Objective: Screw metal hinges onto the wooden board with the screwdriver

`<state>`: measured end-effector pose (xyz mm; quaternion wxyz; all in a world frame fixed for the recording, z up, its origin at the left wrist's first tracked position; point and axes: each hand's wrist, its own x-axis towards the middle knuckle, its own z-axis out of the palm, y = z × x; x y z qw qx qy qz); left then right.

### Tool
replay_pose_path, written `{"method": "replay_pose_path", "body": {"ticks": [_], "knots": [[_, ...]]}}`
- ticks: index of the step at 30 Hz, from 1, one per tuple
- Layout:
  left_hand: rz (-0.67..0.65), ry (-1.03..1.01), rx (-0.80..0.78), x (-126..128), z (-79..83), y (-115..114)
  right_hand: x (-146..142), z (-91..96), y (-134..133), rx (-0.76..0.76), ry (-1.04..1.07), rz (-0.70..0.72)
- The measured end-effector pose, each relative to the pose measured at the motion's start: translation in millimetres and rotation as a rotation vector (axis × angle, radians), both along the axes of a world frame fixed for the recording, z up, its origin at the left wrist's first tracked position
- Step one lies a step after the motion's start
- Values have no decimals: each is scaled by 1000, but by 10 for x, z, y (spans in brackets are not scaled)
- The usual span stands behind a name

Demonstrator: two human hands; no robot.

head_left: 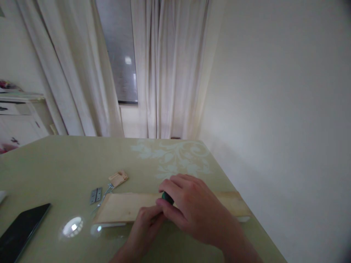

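Observation:
A pale wooden board (123, 207) lies across the table in front of me. My right hand (192, 208) is wrapped round the green and black handle of a screwdriver (167, 197) above the board's middle; its shaft and tip are hidden. Close below it, my left hand (146, 226) has its fingers pinched together at the board's near edge, touching the right thumb. What the left fingers hold cannot be seen. Left of the board lies a grey metal hinge (95, 195), with several screws (106, 191) beside it. Behind them rests a small wooden piece (119, 178).
A dark phone or tablet (24, 230) lies at the left of the glossy green table (82, 157). The wall (287, 128) runs close along the table's right edge. Curtains (175, 73) hang behind, and a white cabinet (22, 117) stands at the far left.

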<state>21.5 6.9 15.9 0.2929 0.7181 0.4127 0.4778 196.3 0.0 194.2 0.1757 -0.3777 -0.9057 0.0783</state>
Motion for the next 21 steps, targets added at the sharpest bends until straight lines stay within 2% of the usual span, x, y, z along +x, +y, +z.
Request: {"method": "replay_pose_path", "body": {"ticks": [4,9,11,16,21], "knots": [[-29,-1,-40,-1,3,-8,32,20,-59,22,11,22],[23,53,77,15,-2,-22,7,-64,18,122,-42,-55],[20,43,60,23,10,-28,-2,-70,33,112,-45,-58],[29,20,11,29,28,-45,61,4,-47,48,-10,62],[-7,12,105,19,-24,-42,100,-30,-11,45,1,22]]}}
